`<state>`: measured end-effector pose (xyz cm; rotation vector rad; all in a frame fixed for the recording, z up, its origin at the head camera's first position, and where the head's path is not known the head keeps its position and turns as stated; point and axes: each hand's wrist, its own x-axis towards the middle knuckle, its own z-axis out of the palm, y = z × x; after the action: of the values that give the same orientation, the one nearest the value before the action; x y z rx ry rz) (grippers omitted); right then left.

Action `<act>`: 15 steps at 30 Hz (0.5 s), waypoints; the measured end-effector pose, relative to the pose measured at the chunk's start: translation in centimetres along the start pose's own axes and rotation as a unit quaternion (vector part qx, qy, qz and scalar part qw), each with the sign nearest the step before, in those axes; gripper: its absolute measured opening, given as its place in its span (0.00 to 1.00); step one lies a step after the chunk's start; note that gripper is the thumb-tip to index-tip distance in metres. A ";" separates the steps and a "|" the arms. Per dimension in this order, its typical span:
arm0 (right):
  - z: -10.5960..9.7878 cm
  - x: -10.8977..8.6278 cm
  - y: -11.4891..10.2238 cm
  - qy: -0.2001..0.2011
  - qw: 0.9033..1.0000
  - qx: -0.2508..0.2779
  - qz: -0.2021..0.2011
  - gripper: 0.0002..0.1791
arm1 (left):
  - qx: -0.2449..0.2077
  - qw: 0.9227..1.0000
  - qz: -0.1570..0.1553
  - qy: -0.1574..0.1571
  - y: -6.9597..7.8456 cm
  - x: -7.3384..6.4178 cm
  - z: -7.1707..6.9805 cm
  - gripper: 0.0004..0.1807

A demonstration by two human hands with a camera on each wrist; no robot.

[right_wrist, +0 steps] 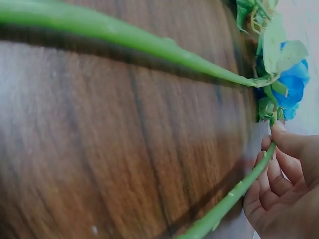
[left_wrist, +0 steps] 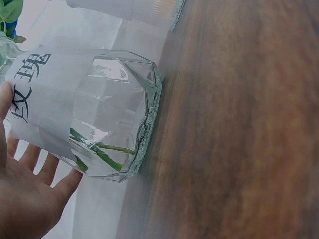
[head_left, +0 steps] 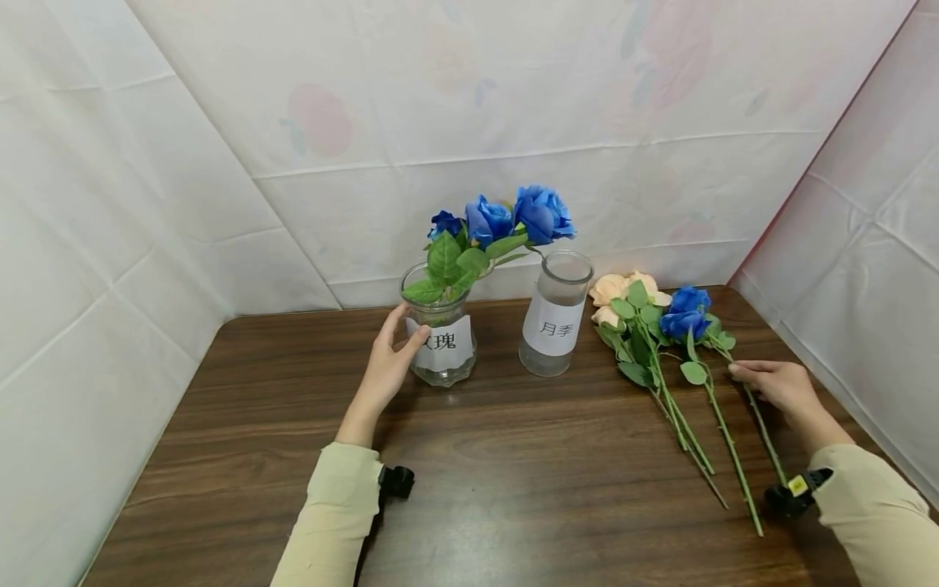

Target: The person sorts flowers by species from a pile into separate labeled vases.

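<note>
My left hand (head_left: 385, 359) holds a faceted glass vase (head_left: 453, 377) by its side, thumb over the front of its white paper label (left_wrist: 55, 99). Several blue roses with green leaves (head_left: 443, 257) stand in this vase and lean right; their cut stems (left_wrist: 107, 157) show through the glass. At the far right, my right hand (head_left: 785, 391) pinches the green stem (head_left: 768, 440) of a blue rose between thumb and fingers, just below its leaves. That stem lies along the table, beside another blue rose (head_left: 685, 314) whose stem (right_wrist: 164, 52) crosses the right wrist view.
A straight glass vase (head_left: 550, 364) with a white label stands right of the held one, without flowers. Peach roses (head_left: 609, 289) lie between it and the blue ones, stems toward me. White cloth walls (head_left: 367, 204) border the brown wooden table (head_left: 513, 505).
</note>
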<state>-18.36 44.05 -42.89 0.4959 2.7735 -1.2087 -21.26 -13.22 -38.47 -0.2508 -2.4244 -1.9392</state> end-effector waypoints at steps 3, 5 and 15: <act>-0.3 -0.1 0.2 -0.011 1.000 0.009 0.009 0.40 | 0.000 1.000 -0.001 -0.001 0.0 0.0 0.0 0.35; -0.5 -0.3 0.3 -0.009 1.000 0.007 0.011 0.41 | 0.000 1.000 -0.002 -0.002 0.0 0.0 0.0 0.35; -1.9 -1.3 -0.2 0.030 0.996 0.087 0.010 0.09 | -0.001 1.000 0.012 0.005 -2.0 0.9 0.0 0.35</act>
<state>-17.06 44.99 -41.17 0.5820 2.7179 -1.4629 -22.47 -13.56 -40.28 -0.2677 -2.4021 -1.9290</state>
